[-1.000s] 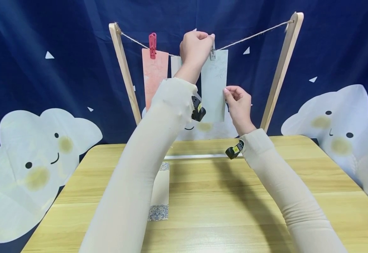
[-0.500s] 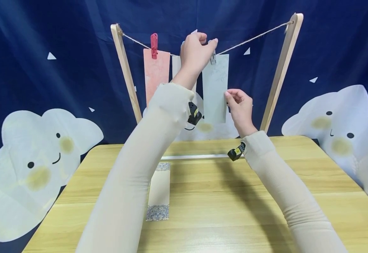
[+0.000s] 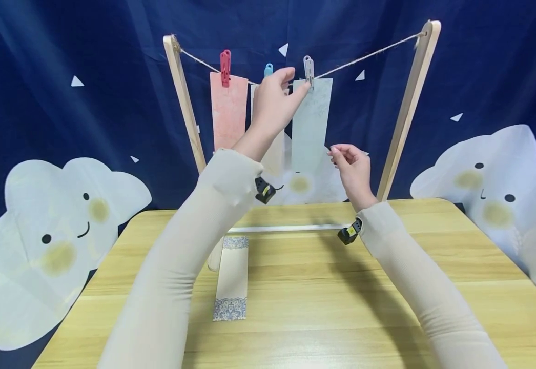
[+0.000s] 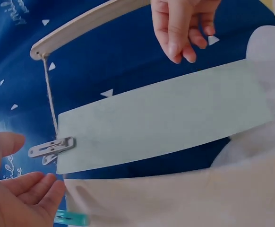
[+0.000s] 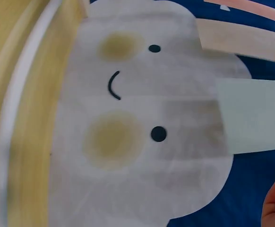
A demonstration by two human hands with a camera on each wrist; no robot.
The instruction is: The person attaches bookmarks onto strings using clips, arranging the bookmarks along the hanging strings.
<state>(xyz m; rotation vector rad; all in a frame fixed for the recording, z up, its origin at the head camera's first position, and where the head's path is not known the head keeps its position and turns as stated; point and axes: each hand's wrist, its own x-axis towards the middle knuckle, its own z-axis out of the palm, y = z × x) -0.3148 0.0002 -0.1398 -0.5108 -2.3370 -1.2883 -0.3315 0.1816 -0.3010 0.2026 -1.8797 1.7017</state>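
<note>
A pale green card (image 3: 310, 120) hangs from the string by a grey clothespin (image 3: 309, 72). My left hand (image 3: 274, 102) is just left of this clothespin, thumb and fingers spread; in the left wrist view a gap shows between the left hand (image 4: 21, 189) and the clothespin (image 4: 52, 147). Off the card's lower right edge, my right hand (image 3: 353, 169) hovers with loosely bent fingers and holds nothing. A cream card (image 3: 274, 154), partly behind my left hand, hangs under a blue clothespin (image 3: 269, 69). Farther left, a red clothespin (image 3: 225, 67) holds a pink card (image 3: 229, 113).
The string (image 3: 365, 57) runs between two wooden posts (image 3: 408, 110) at the table's back. A white bar (image 3: 291, 228) lies along the table (image 3: 342, 307). On the wood lies a cream card with blue lace-patterned ends (image 3: 232, 279). Behind hangs a dark blue curtain (image 3: 111, 102) with clouds.
My left hand has let go of the grey clothespin and moved down and left. My right hand has come off the green card's edge, moving slightly down and right.
</note>
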